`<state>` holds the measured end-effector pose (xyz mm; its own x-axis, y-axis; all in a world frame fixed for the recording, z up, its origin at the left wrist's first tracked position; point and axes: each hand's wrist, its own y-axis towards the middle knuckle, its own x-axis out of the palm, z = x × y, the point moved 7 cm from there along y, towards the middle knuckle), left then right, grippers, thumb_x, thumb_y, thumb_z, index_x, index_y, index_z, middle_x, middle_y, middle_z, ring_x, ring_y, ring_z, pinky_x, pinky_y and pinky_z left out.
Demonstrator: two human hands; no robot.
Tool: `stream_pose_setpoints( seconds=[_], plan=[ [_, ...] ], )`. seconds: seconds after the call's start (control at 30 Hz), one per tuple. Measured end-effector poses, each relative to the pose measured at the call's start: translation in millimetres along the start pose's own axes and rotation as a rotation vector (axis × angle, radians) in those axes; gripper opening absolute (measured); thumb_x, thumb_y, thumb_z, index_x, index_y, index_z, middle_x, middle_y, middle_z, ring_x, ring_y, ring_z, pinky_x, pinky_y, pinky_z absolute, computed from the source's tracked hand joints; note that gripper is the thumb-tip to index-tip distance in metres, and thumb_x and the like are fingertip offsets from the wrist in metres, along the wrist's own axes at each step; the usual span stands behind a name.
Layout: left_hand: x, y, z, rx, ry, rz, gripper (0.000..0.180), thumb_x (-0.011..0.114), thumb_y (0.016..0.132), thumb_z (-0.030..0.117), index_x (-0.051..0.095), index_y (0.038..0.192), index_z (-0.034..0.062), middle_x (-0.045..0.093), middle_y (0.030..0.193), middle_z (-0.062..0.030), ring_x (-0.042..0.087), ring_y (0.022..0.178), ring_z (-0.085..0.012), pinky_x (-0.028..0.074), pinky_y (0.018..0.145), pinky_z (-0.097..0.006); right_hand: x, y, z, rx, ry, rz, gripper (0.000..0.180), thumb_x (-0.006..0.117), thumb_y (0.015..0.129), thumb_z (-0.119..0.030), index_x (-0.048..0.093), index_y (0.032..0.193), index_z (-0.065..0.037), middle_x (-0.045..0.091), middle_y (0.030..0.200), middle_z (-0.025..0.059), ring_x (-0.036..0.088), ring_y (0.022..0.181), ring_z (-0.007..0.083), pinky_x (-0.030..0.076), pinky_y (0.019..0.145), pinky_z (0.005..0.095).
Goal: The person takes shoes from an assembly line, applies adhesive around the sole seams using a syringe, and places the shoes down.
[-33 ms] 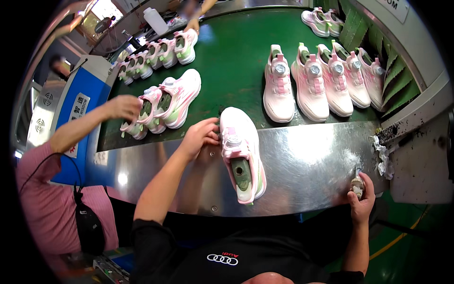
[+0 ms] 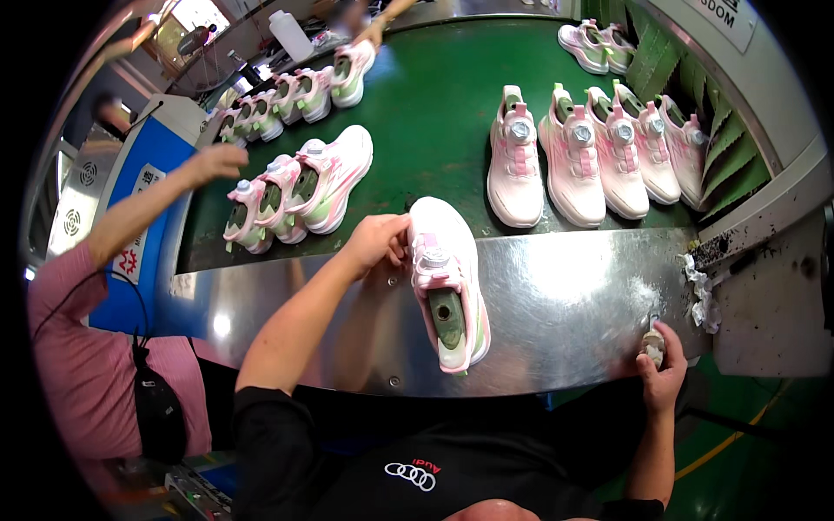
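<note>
A white and pink sneaker (image 2: pixel 437 260) with a dial on its tongue and a green last inside lies on the metal edge before me, toe pointing away. My left hand (image 2: pixel 382 240) is closed against the left side of its toe, fingers curled; the fingertips are partly hidden. Off to the right, my right hand (image 2: pixel 662 369) grips a small, pale, rough lump (image 2: pixel 653 345) with a thin tip. Its kind is unclear. A whitish smear (image 2: pixel 643 293) marks the metal just beyond it.
Several similar sneakers (image 2: pixel 577 161) stand in a row on the green belt (image 2: pixel 426 104) at right. More sneakers (image 2: pixel 300 187) line the left. A co-worker's hand (image 2: pixel 217 162) hovers near them; another person's hand (image 2: pixel 372 35) touches a far shoe. Crumpled white paper (image 2: pixel 705 300) sits by the right panel.
My left hand has shifted slightly inward, its fingers now more curled against the toe. The co-worker's hand at left has lifted off the near shoes. The far person's shoe has moved slightly.
</note>
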<state>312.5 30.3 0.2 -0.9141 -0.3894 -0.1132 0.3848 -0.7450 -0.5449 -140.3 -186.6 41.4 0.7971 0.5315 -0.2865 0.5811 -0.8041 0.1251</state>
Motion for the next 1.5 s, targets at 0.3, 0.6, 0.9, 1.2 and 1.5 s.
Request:
stream_pose_setpoints(
  seconds=[0.3,0.6,0.9,1.2,1.5],
  plan=[
    [66.5,-23.4,57.1,0.378,-0.355,0.156,0.058,0.064,0.082,0.029,0.038,0.121,-0.0051,0.053,0.112,-0.0159,0.057,0.101,-0.0207,0.049,0.089,-0.036,36.6,-10.0,-54.9,-0.026,0.136,-0.135,0.060,0.080,0.069,-0.035,0.055,0.107,0.004,0.059,0.085,0.0054,0.054,0.075,0.0102,0.043,0.068,0.0224],
    [95.1,-83.3,53.4,0.599,-0.837,-0.187,0.069,0.074,0.070,0.017,0.041,0.128,0.0036,0.057,0.114,-0.0122,0.059,0.104,-0.0235,0.049,0.090,-0.039,101.0,9.4,-133.4,-0.238,0.764,-0.523,0.076,0.075,0.065,-0.058,0.055,0.108,0.001,0.055,0.082,0.0114,0.059,0.069,0.0185,0.045,0.061,0.0247],
    [102.6,-101.1,46.5,0.739,-0.681,-0.296,0.069,0.076,0.061,0.005,0.045,0.123,0.0060,0.055,0.110,-0.0065,0.054,0.105,-0.0172,0.044,0.091,-0.034,150.4,11.0,-187.2,-0.167,1.021,-0.736,0.072,0.066,0.073,-0.062,0.054,0.109,0.000,0.059,0.083,0.0162,0.056,0.073,0.0183,0.040,0.064,0.0256],
    [106.3,-114.4,57.8,0.896,-0.594,-0.366,0.067,0.074,0.062,-0.004,0.047,0.122,0.0060,0.055,0.113,-0.0062,0.053,0.107,-0.0168,0.043,0.092,-0.034,163.0,9.0,-194.0,-0.179,0.990,-0.799,0.073,0.066,0.074,-0.062,0.055,0.108,0.001,0.058,0.080,0.0146,0.056,0.072,0.0185,0.039,0.065,0.0268],
    [105.2,-117.9,59.1,0.857,-0.587,-0.358,0.070,0.075,0.062,-0.004,0.045,0.125,0.0066,0.053,0.113,-0.0051,0.051,0.107,-0.0155,0.042,0.093,-0.033,163.5,8.3,-186.7,-0.003,0.962,-0.775,0.071,0.072,0.071,-0.057,0.058,0.106,0.003,0.055,0.087,0.0153,0.060,0.076,0.0222,0.045,0.063,0.0264]
  ],
)
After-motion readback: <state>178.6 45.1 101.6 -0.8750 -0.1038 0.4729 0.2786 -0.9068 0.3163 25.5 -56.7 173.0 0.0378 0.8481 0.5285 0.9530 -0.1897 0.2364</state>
